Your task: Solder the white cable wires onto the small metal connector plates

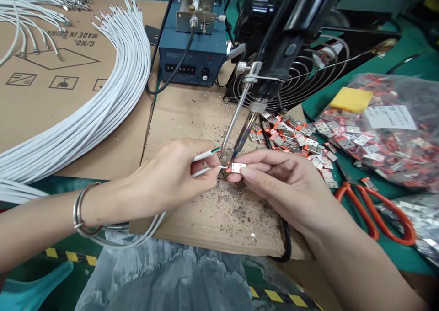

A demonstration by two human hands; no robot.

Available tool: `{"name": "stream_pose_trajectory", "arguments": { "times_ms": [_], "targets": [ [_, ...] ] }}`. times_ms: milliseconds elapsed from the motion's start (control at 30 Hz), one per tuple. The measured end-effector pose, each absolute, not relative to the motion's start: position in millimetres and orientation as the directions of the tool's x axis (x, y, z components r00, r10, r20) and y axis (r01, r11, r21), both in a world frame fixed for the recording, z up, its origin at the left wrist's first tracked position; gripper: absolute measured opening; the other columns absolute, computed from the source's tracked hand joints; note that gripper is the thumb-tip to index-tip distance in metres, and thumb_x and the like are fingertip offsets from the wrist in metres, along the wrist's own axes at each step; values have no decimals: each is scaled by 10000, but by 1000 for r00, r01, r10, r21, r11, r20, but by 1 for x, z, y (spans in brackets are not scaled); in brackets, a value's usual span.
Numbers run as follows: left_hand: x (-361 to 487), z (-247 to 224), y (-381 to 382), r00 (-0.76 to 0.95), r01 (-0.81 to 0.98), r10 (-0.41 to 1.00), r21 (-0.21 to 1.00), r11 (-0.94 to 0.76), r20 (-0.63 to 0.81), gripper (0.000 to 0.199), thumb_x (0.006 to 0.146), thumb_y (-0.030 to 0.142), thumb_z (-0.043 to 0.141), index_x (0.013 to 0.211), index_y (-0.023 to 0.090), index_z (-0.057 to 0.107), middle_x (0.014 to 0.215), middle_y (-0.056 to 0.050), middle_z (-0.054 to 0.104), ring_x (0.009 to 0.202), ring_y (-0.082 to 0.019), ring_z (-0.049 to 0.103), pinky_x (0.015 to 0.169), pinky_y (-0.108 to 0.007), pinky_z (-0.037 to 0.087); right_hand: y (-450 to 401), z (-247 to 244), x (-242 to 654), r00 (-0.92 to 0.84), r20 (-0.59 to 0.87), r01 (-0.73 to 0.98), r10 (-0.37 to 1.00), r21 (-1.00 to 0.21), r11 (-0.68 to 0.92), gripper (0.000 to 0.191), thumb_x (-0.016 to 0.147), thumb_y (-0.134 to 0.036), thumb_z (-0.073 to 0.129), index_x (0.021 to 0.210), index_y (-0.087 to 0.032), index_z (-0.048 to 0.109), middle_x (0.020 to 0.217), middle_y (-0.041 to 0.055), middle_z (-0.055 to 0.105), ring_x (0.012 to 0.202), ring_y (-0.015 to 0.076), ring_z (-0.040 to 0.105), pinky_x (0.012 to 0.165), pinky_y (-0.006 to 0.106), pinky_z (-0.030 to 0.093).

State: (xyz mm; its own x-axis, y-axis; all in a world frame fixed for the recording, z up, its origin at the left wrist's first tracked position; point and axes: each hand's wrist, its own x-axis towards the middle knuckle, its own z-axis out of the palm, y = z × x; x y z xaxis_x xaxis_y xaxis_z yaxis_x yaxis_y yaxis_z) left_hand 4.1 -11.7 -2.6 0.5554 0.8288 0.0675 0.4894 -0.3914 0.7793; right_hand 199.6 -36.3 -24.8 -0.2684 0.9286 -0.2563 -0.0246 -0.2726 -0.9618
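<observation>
My left hand (pixel 181 171) is closed on white cables (pixel 206 155); two cable ends stick out between its fingers, one showing green wire. My right hand (pixel 281 178) pinches a small USB connector (pixel 238 168) with a white face and orange-red end. The wire end from my left hand meets the connector's orange end. Just above that joint are the dark tip of a soldering iron (pixel 243 137) and a thin bent metal feed tube (pixel 236 114), both mounted on a stand. Whether the tip touches the connector is too small to tell.
A thick bundle of white cables (pixel 116 91) lies on cardboard at left. A blue controller box (pixel 192 50) and a black fan (pixel 295 82) stand behind. To the right are loose USB connectors (pixel 291 137), a plastic bag (pixel 387 128) of more, and orange-handled scissors (pixel 384 210). Solder specks litter the cardboard.
</observation>
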Motion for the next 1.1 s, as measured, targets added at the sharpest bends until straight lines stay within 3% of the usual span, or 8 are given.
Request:
{"name": "stream_pose_trajectory", "arguments": {
  "times_ms": [467,867,1100],
  "targets": [
    [4,-2,-12,511,516,859,806,-288,-20,48,720,146,551,684,155,581,545,48,514,467,-59,407,428,-176,308,-36,-20,196,-250,-270,-39,930,-957,-288,88,744,-256,673,828,-244,696,713,9,717,686,126,674,625,200,539],
    [5,-2,-12,517,551,856,767,-329,-3,60,727,153,545,678,155,579,504,65,465,456,-54,391,430,-179,295,-36,-19,194,-244,-254,-52,936,-960,-274,75,767,-204,653,822,-241,689,724,-9,730,682,66,673,622,98,501],
    [7,0,-13,514,532,858,782,-324,6,58,720,140,543,675,153,578,493,69,457,448,-51,392,428,-179,297,-38,-21,196,-247,-248,-61,937,-961,-271,85,760,-226,661,838,-247,689,715,-5,723,688,85,676,628,132,517]
  ]
}}
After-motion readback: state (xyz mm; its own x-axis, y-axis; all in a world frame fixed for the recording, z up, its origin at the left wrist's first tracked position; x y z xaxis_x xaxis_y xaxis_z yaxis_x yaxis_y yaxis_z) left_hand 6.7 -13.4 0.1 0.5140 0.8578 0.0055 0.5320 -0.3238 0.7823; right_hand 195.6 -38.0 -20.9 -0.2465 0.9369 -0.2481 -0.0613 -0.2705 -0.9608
